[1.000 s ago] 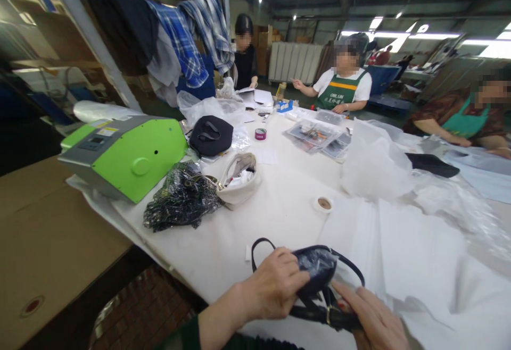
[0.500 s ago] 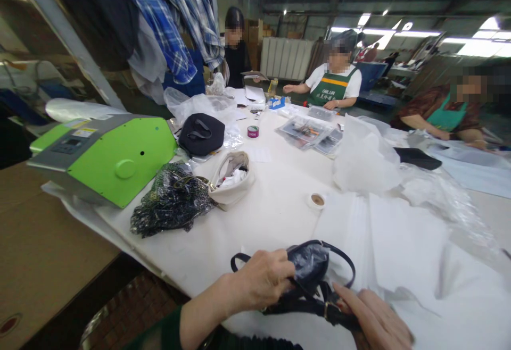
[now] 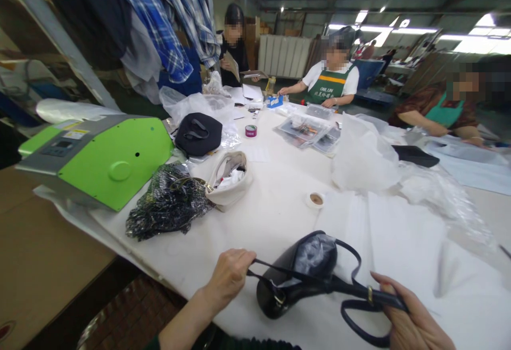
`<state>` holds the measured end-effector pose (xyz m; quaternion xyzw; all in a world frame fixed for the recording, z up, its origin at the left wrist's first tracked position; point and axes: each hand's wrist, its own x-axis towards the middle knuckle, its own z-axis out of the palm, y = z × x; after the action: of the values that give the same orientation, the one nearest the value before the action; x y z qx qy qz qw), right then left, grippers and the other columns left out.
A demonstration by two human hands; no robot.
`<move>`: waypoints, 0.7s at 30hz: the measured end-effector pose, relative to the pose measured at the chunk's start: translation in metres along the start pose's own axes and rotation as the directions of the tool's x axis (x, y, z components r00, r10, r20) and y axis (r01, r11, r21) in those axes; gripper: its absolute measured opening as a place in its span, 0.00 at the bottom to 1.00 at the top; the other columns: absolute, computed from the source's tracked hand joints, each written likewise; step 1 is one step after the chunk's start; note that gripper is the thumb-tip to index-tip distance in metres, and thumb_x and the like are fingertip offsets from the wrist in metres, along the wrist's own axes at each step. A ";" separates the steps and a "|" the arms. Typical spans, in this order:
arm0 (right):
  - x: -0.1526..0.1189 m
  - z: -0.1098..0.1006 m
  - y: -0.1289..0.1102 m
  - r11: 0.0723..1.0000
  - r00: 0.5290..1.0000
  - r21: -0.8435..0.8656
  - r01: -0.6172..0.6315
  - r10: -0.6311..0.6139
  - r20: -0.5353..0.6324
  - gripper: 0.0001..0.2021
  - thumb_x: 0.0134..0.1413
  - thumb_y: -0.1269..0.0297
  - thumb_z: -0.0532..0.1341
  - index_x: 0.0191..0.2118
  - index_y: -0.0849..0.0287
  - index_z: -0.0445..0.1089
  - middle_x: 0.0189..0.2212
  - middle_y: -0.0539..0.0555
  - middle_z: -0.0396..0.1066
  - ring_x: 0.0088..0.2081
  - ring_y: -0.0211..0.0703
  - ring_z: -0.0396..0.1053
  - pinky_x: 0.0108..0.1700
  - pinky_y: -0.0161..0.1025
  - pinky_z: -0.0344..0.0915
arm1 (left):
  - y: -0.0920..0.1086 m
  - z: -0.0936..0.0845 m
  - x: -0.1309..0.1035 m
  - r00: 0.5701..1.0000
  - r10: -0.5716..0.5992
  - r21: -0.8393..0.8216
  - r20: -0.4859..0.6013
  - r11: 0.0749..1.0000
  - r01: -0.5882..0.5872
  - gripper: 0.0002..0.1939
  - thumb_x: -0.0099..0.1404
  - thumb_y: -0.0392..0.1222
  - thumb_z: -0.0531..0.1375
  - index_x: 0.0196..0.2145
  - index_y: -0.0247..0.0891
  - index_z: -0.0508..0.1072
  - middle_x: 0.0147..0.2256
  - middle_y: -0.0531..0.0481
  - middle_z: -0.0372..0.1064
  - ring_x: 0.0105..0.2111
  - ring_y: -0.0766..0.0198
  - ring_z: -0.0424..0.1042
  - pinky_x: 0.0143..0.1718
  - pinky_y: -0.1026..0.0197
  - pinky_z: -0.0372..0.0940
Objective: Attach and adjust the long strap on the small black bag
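A black handbag (image 3: 293, 281) lies on the white table near me, its open top showing a clear plastic lining or wrap (image 3: 315, 254). My left hand (image 3: 229, 275) is closed on a thin black strap (image 3: 271, 266), which it pulls out taut to the left of the bag. At the right, my right hand (image 3: 415, 313) grips a thicker black strap (image 3: 359, 289) with a gold-coloured ring on it. A loop of strap hangs below this hand. The bag rests tilted between both hands.
A roll of white tape (image 3: 315, 200) and white sheets (image 3: 403, 233) lie beyond the bag. A cream bag (image 3: 233, 193), black crinkled plastic (image 3: 170, 201) and a green machine (image 3: 115, 161) stand left. Co-workers, one in a green apron (image 3: 327, 86), work across the table (image 3: 275, 196).
My hands have moved apart, the left leftward with the thin strap and the right rightward with the thick strap. The bag has turned, showing more of its body. A far co-worker has lifted a flat piece.
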<state>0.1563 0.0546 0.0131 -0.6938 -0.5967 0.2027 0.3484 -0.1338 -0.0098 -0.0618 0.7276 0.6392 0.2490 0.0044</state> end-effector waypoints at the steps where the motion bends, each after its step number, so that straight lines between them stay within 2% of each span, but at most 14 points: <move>1: 0.003 -0.002 0.000 0.999 0.999 0.018 -0.035 0.035 -0.009 0.26 0.46 0.41 0.54 0.40 0.58 0.71 0.34 0.54 0.75 0.42 0.54 0.70 0.34 0.38 0.68 | -0.007 0.002 -0.005 0.999 -0.039 0.012 0.014 0.999 0.039 0.16 0.65 0.33 0.44 0.30 0.38 0.71 0.22 0.51 0.71 0.23 0.65 0.69 0.26 0.64 0.61; 5: 0.012 -0.011 0.001 0.989 0.987 0.020 -0.147 0.148 -0.058 0.28 0.45 0.41 0.56 0.42 0.60 0.71 0.33 0.56 0.75 0.40 0.57 0.70 0.28 0.39 0.66 | -0.036 0.003 -0.023 0.979 -0.200 0.059 0.030 0.978 0.198 0.16 0.64 0.34 0.46 0.29 0.39 0.72 0.25 0.49 0.74 0.25 0.62 0.71 0.28 0.62 0.62; 7: 0.012 -0.013 0.000 0.988 0.986 0.024 -0.154 0.156 -0.061 0.28 0.45 0.41 0.55 0.43 0.60 0.71 0.33 0.56 0.74 0.41 0.57 0.70 0.31 0.40 0.66 | -0.042 -0.002 -0.026 0.964 -0.261 0.064 0.056 0.964 0.258 0.13 0.63 0.34 0.49 0.28 0.38 0.72 0.26 0.49 0.74 0.27 0.61 0.72 0.29 0.60 0.63; 9: 0.009 -0.011 -0.001 0.995 0.996 0.061 -0.081 0.083 -0.036 0.27 0.46 0.42 0.55 0.41 0.60 0.71 0.34 0.55 0.74 0.42 0.56 0.69 0.37 0.40 0.67 | -0.037 -0.010 -0.023 0.930 -0.334 0.043 0.152 0.943 0.331 0.10 0.60 0.33 0.52 0.30 0.38 0.73 0.28 0.49 0.75 0.31 0.59 0.72 0.33 0.57 0.63; 11: 0.005 -0.006 -0.002 0.996 1.000 0.088 0.020 -0.020 -0.005 0.24 0.48 0.43 0.54 0.40 0.59 0.71 0.33 0.54 0.74 0.41 0.51 0.69 0.40 0.38 0.66 | -0.022 -0.019 -0.013 0.894 -0.354 -0.026 0.275 0.927 0.375 0.14 0.57 0.30 0.52 0.40 0.38 0.71 0.36 0.47 0.74 0.39 0.57 0.70 0.40 0.54 0.62; 13: 0.002 -0.001 -0.003 0.991 0.992 0.061 0.116 -0.119 0.040 0.22 0.49 0.44 0.53 0.38 0.57 0.71 0.31 0.51 0.74 0.37 0.47 0.71 0.39 0.35 0.66 | -0.002 -0.026 -0.003 0.883 -0.275 -0.136 0.379 0.928 0.348 0.24 0.53 0.27 0.53 0.48 0.38 0.65 0.44 0.45 0.70 0.46 0.57 0.66 0.46 0.52 0.59; 16: 0.001 0.003 -0.005 0.973 0.967 0.030 0.229 -0.231 0.109 0.19 0.49 0.45 0.54 0.36 0.54 0.72 0.29 0.48 0.75 0.32 0.41 0.72 0.35 0.30 0.67 | 0.028 -0.031 0.007 0.858 -0.080 -0.281 0.507 0.926 0.253 0.26 0.49 0.27 0.54 0.48 0.39 0.64 0.46 0.46 0.68 0.48 0.58 0.64 0.50 0.53 0.56; 18: 0.001 0.003 -0.008 0.976 0.972 0.050 0.211 -0.215 0.096 0.18 0.50 0.47 0.54 0.36 0.54 0.72 0.29 0.48 0.75 0.33 0.40 0.72 0.35 0.28 0.67 | 0.045 -0.026 0.007 0.827 0.022 -0.335 0.562 0.920 0.203 0.23 0.49 0.29 0.56 0.45 0.40 0.65 0.43 0.47 0.68 0.46 0.58 0.65 0.49 0.54 0.57; 21: 0.003 0.000 -0.014 0.977 0.978 0.090 0.193 -0.198 0.060 0.16 0.53 0.51 0.53 0.36 0.54 0.72 0.30 0.48 0.76 0.35 0.39 0.73 0.37 0.26 0.67 | 0.065 -0.006 -0.001 0.806 0.116 -0.367 0.581 0.921 0.132 0.20 0.53 0.36 0.58 0.45 0.41 0.63 0.43 0.47 0.67 0.44 0.58 0.65 0.49 0.53 0.57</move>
<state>0.1474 0.0576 0.0239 -0.6092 -0.6648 0.2160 0.3746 -0.0753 -0.0244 -0.0356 0.7499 0.5463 0.1315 0.3492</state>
